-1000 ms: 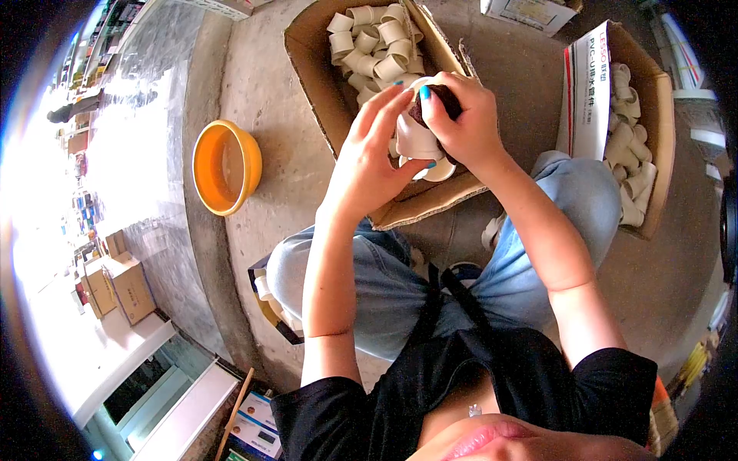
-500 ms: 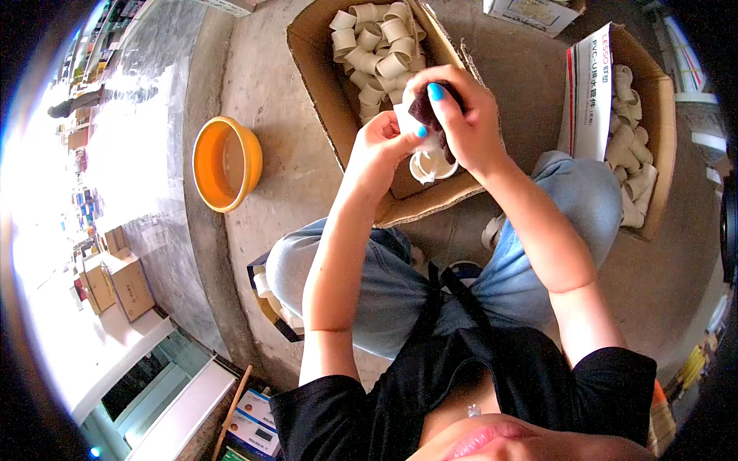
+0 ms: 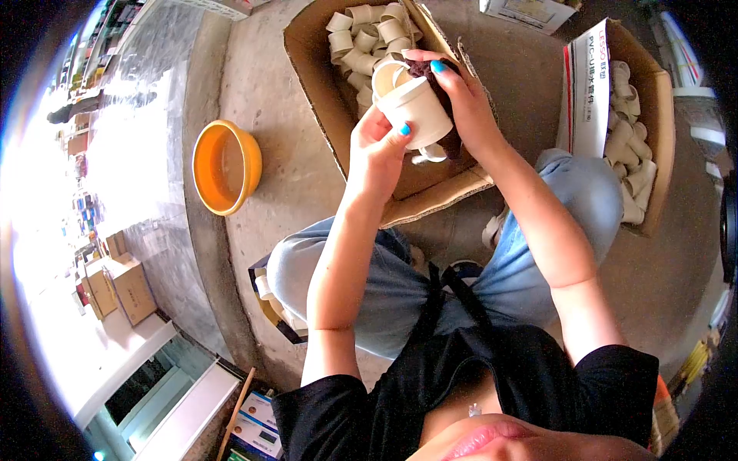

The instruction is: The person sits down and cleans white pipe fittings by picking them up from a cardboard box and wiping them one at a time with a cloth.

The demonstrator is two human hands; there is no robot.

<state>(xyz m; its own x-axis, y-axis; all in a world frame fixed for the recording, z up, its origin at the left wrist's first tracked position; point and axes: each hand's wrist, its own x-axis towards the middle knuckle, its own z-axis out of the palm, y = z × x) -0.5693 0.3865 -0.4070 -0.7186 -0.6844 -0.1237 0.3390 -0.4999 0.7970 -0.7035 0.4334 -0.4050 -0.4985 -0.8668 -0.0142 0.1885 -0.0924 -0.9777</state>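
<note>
A white PVC pipe fitting (image 3: 419, 114) with wide round openings is in my left hand (image 3: 375, 154), whose thumb presses on its near side. My right hand (image 3: 475, 107) grips a dark brown cloth (image 3: 421, 69) against the far and right side of the fitting. Part of the cloth is hidden behind the fitting and my fingers. Both hands are above an open cardboard box (image 3: 438, 201), where several similar white fittings (image 3: 360, 58) lie heaped at the far end.
On the right stands another cardboard box (image 3: 586, 92) with white fittings (image 3: 632, 157). A yellow basin (image 3: 254, 165) sits on the floor at the left. Beside my left knee is a small dark-edged box (image 3: 265, 311) with white pieces. My bent legs flank the near end of the middle box.
The fitting has turned in my hands, so its wide opening now faces up and left and more of its side shows. My right hand and the cloth have shifted to its far right side.
</note>
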